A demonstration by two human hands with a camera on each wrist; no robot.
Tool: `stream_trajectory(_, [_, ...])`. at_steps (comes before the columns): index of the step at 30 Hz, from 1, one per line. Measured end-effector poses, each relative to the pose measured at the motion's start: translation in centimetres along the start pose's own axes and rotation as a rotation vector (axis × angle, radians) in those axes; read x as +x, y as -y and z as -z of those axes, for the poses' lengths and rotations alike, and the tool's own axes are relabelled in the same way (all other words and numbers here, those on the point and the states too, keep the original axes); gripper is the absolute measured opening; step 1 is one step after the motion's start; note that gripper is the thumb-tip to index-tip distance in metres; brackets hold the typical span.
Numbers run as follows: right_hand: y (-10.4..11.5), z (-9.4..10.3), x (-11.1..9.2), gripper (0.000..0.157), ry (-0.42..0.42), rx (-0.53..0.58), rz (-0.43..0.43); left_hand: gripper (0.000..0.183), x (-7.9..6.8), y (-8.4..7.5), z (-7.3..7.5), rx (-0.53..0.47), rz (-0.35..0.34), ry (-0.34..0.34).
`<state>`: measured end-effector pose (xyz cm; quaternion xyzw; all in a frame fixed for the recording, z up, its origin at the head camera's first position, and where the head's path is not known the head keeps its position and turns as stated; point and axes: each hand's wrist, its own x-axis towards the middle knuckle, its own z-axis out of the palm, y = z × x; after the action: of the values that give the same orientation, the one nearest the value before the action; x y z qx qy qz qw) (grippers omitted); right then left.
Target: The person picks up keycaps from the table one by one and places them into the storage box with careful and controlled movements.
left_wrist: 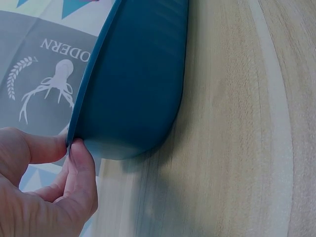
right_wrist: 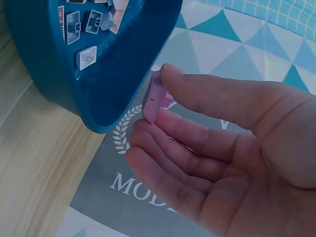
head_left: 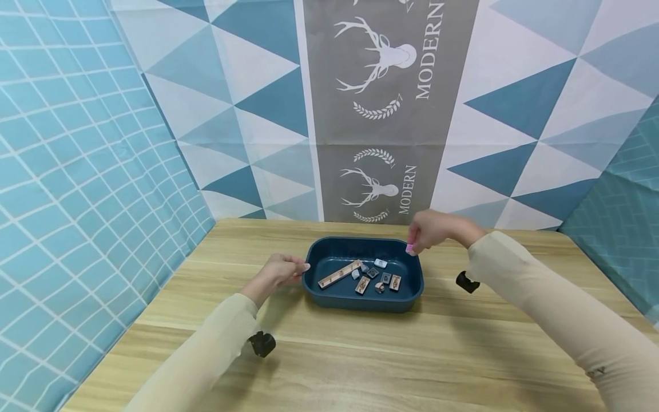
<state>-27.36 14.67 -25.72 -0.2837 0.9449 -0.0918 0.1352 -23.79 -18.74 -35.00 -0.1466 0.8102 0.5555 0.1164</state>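
Note:
A dark blue plastic tub [head_left: 355,302] stands on the table with several loose keycaps in it. My left hand [head_left: 278,269] pinches the tub's rim at its left end; the left wrist view shows thumb and fingers on either side of the edge. Up at the tub's back right corner, my right hand [head_left: 432,228] holds a pink keycap [right_wrist: 155,98] between thumb and fingers. A long keycap [head_left: 340,274] lies slanted in the tub. Near it are a white keycap [head_left: 380,263] and a brown-topped keycap [head_left: 395,282]; some lie with their hollow undersides up.
The wooden table [head_left: 329,366] runs back to a wall hanging [head_left: 370,171] printed with deer heads and triangles. A blue tile-patterned sheet [head_left: 77,171] borders the left side. Black wrist mounts [head_left: 263,344] hang below both forearms.

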Motion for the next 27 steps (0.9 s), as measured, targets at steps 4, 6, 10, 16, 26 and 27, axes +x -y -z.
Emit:
stream_trajectory(4, [0.4,-0.1,0.8,0.016,0.002,-0.030,-0.013,0.027,0.2,0.3,0.0,0.000,-0.002,-0.002])
stream_trajectory(6, [0.7,-0.1,1.0,0.015,0.008,-0.039,-0.014,0.026,0.2,0.5,-0.1,-0.004,0.000,-0.001])
stream_trajectory(10, [1.3,-0.1,1.3,0.015,0.018,-0.039,-0.019,0.026,0.2,0.5,-0.1,-0.012,0.002,0.003])
stream_trajectory(16, [1.5,-0.3,2.1,0.016,0.006,-0.032,-0.053,0.027,0.0,0.2,0.1,-0.009,-0.002,0.003])
stream_trajectory(26, [1.5,-0.9,2.4,0.018,-0.012,-0.042,-0.074,0.027,0.2,0.0,0.1,-0.001,0.007,0.007])
stream_trajectory(27, [1.5,-0.8,2.3,0.018,-0.018,-0.045,-0.068,0.027,0.2,-0.1,0.2,0.004,0.005,0.007])
